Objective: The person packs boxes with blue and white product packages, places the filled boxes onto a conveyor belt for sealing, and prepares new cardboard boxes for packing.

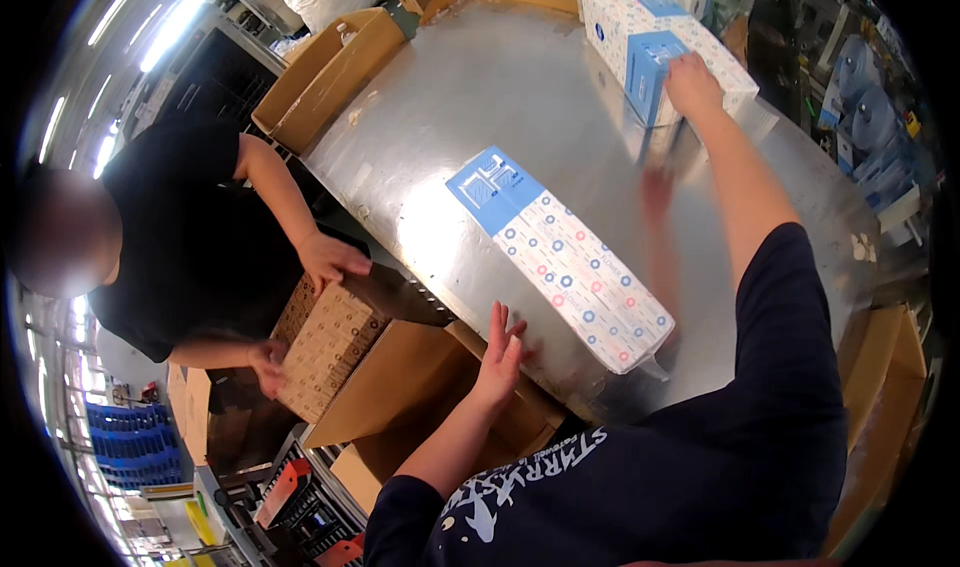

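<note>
My right hand reaches to the far right of the metal table, its fingers curled over the edge of a blue-and-white patterned pack. Behind that one, similar packs stand close together. A long white pack with a blue end and small flower-like rings lies in the middle of the table, with loose clear wrap at its near end. My left hand hovers by the table's near left edge, fingers spread, holding nothing. It is left of the long pack and apart from it.
At the left, another person's hands hold a brown printed carton beside an open cardboard box. A cardboard tray lines the table's far left edge. Clear plastic rolls sit beyond the right edge; cardboard stands at lower right.
</note>
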The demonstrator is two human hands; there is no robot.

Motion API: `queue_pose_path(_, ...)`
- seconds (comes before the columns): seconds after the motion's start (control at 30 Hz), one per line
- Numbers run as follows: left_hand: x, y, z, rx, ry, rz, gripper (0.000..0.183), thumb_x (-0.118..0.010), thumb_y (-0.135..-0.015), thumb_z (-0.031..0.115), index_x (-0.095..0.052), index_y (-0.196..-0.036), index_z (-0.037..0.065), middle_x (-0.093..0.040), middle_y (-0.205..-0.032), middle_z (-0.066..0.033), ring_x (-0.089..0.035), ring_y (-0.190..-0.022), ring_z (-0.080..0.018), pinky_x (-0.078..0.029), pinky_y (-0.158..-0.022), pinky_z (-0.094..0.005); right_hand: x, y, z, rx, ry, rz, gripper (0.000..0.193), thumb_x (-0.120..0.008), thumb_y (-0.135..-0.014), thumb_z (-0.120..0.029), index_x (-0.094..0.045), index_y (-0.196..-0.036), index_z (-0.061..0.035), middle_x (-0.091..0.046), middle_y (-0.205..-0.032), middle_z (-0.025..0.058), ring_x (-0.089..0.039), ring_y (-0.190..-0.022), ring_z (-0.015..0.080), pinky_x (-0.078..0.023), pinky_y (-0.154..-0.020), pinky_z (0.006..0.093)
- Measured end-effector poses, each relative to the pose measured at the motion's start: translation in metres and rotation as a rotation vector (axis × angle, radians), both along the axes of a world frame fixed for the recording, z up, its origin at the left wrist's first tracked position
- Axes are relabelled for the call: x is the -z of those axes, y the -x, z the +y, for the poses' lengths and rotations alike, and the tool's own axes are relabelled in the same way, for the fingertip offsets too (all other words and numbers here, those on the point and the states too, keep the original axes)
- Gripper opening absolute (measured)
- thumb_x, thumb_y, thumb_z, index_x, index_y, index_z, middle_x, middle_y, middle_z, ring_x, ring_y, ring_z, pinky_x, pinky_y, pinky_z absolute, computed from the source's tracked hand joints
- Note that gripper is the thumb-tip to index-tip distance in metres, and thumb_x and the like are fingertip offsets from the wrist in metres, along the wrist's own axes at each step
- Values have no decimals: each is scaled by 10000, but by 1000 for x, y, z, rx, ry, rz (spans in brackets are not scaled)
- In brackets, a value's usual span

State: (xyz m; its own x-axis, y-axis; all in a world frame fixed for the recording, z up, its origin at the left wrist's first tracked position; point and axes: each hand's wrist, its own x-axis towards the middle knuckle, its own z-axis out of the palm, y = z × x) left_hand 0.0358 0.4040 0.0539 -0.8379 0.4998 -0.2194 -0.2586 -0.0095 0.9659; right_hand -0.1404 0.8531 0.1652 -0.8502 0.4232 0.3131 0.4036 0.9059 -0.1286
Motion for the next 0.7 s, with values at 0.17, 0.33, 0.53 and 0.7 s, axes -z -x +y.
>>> queue_pose_path(0.17, 1, 6, 0, -79, 24, -140, 723, -395, -956, 455, -6, -1471, 132, -101, -1520, -110, -328, -1303, -297, -466, -904, -437, 14, -42, -12, -340, -77, -12, 195, -527, -813, -103, -611, -972, -27, -543, -1172, 151, -527, -1087, 316, -465, -879, 420)
queue_pose_path(0.33, -2, 13, -9, -187, 47, -261, 690, -378, -959, 468, -76, -1467, 114, -210, -1488, -119, -418, -1229, -278, -488, -861, -403, -81, -122, -61, -480, 153, -448, 337, -620, -780, -232, -602, -1072, -64, -514, -1260, 129, -528, -1114, 289, -451, -902, 413)
queue_pose_path(0.53, -22, 23, 10, -28, -74, -161, 704, -438, -944, 457, -113, -1471, 122, -222, -1494, -106, -416, -1234, -256, -431, -906, -372, -10, -53, 126, 57, -10, -64, 731, -761, -657, -377, -475, -1305, -195, -520, -1280, 151, -506, -1145, 330, -439, -922, 389)
queue_pose_path(0.7, -27, 4, -7, -21, 26, -87, 712, -467, -928, 461, -148, -1466, 119, -242, -1485, -113, -394, -1256, -276, -427, -910, -405, -24, -33, 26, 132, -71, -252, 804, -761, -629, -432, -434, -1326, -203, -423, -1362, 138, -404, -1234, 340, -417, -948, 452)
